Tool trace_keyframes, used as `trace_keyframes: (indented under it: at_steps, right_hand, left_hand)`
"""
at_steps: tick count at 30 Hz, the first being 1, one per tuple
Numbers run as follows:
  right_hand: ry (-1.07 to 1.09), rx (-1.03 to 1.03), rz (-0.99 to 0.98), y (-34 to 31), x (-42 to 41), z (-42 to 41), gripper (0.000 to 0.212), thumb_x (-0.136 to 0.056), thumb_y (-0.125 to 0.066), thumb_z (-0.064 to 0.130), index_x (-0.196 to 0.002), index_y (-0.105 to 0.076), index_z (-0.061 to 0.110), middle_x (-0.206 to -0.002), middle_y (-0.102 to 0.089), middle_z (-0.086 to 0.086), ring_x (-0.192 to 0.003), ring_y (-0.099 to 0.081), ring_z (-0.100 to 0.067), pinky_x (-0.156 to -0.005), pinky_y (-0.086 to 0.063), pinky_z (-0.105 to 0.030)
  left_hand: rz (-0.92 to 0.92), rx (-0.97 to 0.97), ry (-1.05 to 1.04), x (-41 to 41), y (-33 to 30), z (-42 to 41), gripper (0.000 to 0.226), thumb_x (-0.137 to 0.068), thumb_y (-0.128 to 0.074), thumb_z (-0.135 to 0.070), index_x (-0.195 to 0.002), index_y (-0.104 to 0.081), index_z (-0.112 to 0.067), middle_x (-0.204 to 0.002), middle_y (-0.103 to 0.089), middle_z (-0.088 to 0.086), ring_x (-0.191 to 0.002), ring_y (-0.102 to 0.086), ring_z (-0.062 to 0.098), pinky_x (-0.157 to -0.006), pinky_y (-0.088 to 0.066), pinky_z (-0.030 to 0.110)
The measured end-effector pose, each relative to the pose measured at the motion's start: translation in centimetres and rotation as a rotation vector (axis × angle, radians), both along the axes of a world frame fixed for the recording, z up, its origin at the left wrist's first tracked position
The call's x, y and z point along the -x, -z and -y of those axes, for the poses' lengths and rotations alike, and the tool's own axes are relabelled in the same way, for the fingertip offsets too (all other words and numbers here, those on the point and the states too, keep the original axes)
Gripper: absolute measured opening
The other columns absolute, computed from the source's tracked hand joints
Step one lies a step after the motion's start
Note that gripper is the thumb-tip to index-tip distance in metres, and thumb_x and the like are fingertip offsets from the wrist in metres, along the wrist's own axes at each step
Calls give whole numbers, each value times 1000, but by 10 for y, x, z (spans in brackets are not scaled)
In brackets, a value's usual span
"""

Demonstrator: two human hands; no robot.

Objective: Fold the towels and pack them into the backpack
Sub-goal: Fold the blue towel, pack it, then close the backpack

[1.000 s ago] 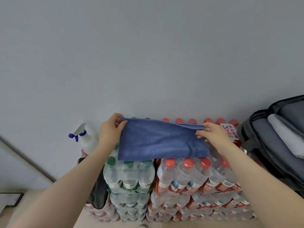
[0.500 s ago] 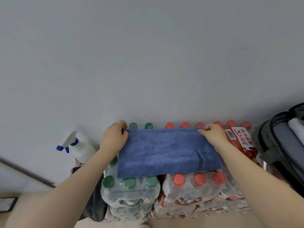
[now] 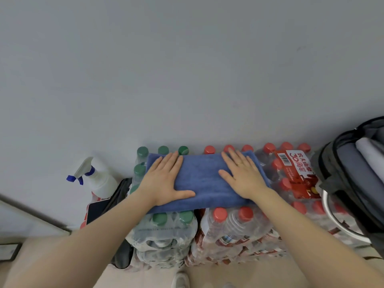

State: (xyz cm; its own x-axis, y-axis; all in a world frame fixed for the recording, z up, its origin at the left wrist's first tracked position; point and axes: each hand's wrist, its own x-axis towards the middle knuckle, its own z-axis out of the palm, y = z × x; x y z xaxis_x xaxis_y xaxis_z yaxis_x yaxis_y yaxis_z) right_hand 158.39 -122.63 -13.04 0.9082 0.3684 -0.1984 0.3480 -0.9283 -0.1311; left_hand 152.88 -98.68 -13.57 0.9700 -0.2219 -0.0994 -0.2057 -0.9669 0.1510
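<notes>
Now the folded blue towel (image 3: pixel 204 179) lies low in the middle of the frame on packs of water bottles (image 3: pixel 230 225), with the left hand (image 3: pixel 166 179) and right hand (image 3: pixel 242 175) pressed flat and wide on it, holding nothing, and the open backpack (image 3: pixel 353 179) at the right edge.
</notes>
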Motion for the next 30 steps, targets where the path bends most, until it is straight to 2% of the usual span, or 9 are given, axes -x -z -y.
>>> trace_keyframes:
  at_steps: [3, 6, 10, 12, 16, 21, 24, 26, 30]
  right_hand:
    - [114, 3, 16, 0, 5, 26, 63, -97, -21, 49, -149, 0, 20, -158, 3, -1, -146, 1, -19, -119, -2, -36]
    - [287, -177, -64, 0, 12, 39, 66, -97, -28, 44, -149, -1, 11, -158, -5, -8, -144, -15, -26, -117, -18, -38]
    - [496, -319, -101, -3, 22, 42, 59, -96, -38, 41, -138, -27, 0, -137, -44, -21, -120, -49, -36, -92, -44, -42]
    - [557, -299, -79, -6, 24, 41, 53, -94, -43, 41, -127, -40, -1, -126, -53, -21, -112, -54, -37, -84, -45, -39]
    - [678, -304, -64, -11, 20, 46, 46, -89, -53, 41, -111, -55, 0, -117, -57, -20, -108, -54, -39, -84, -46, -41]
    - [700, -778, -104, -21, 18, 51, 14, -85, -62, 16, -90, -58, 4, -96, -64, -14, -87, -60, -28, -60, -42, -29]
    - [683, -931, -69, -37, 17, 62, 8, -86, -59, 8, -94, -58, 8, -97, -64, -10, -89, -61, -25, -66, -48, -30]
    - [673, -990, -74, -47, 16, 71, 19, -86, -57, 5, -104, -58, 10, -97, -62, -4, -93, -61, -23, -67, -49, -27]
    - [608, -1037, -132, -63, 14, 66, 35, -85, -58, 4, -119, -56, 14, -108, -62, -5, -98, -60, -22, -84, -51, -34]
  left_hand:
    - [-22, -18, 7, 4, -3, -6, 142, -35, 7, -98, -148, 2, -13, -157, 4, 6, -145, 3, 19, -118, 2, 34]
    - [-65, -43, 17, 6, -9, -5, 149, -28, 5, -100, -148, 3, -12, -157, 6, 8, -145, 4, 22, -118, 2, 35]
    - [-75, -73, -30, 0, -19, 10, 156, -21, 1, -101, -148, 2, -10, -157, 5, 9, -145, 2, 23, -118, -3, 38]
    - [-74, 5, -24, 0, -23, 30, 146, -32, -8, -100, -148, 2, -11, -157, 5, 7, -145, 2, 21, -119, -5, 38]
    - [-57, 24, 113, 0, -19, 75, 95, -80, -33, -74, -148, 0, -18, -158, 4, 4, -145, 2, 18, -119, -3, 38]
    - [-61, 4, 129, -13, -11, 99, 87, -85, -35, -68, -149, -1, -19, -158, 5, 4, -145, 4, 20, -119, 1, 38]
    - [-63, 0, 132, -19, -9, 116, 90, -83, -36, -69, -148, 2, -19, -157, 7, 4, -145, 5, 21, -117, 3, 38]
    - [-57, 18, 143, -24, -7, 133, 93, -82, -38, -70, -148, 2, -18, -157, 8, 4, -145, 5, 21, -117, 4, 39]
    - [-79, 81, 179, -36, -9, 151, 98, -80, -44, -69, -148, 0, -15, -157, 6, 4, -145, 4, 21, -118, 3, 39]
